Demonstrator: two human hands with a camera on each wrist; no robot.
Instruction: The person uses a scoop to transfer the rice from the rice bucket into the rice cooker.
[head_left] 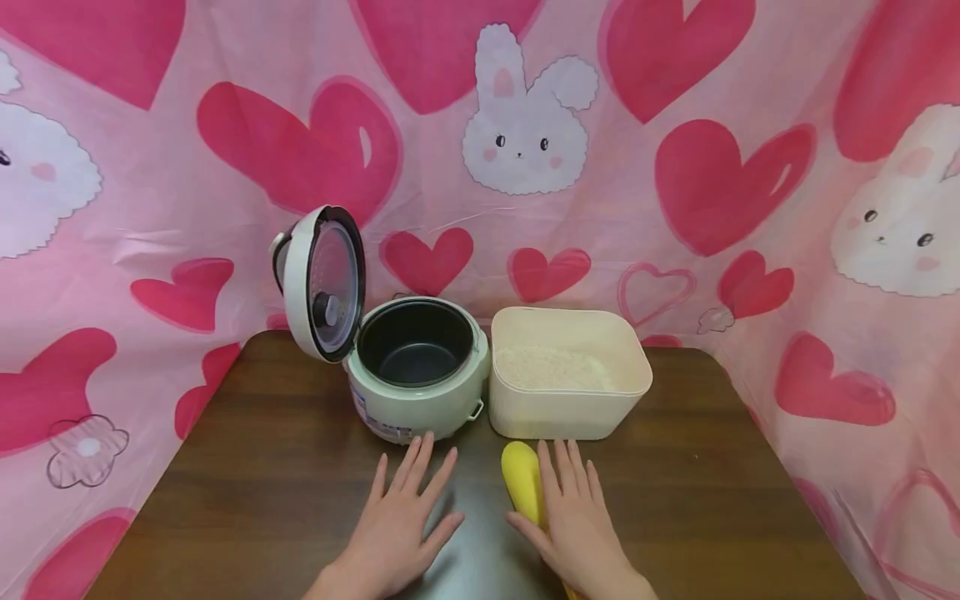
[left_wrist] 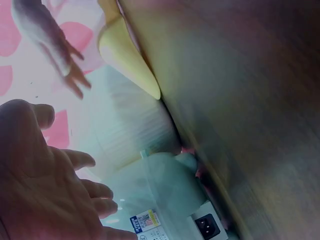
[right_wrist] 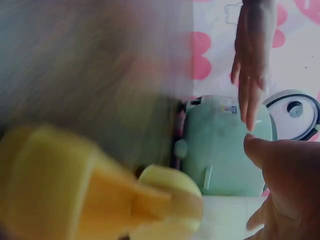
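Observation:
My left hand [head_left: 393, 529] hovers with spread, straight fingers in front of a pale green rice cooker [head_left: 420, 404], whose lid [head_left: 303, 287] stands raised over a dark inner pot. Fingers extended, my right hand [head_left: 581, 525] is over a yellow scoop [head_left: 522, 479] and partly covers it in the head view. In the left wrist view the scoop [left_wrist: 125, 55] shows its rounded bowl and a darker handle, lying on the table. Neither hand grips anything. Right of the cooker is a cream bin [head_left: 562, 412] with white rice [head_left: 551, 369] inside.
The dark wooden table [head_left: 712, 492] carries the cooker and bin side by side near its back edge. A pink cloth [head_left: 442, 183] printed with hearts and rabbits hangs behind and at both sides. A power socket [left_wrist: 207, 226] shows low on the cooker.

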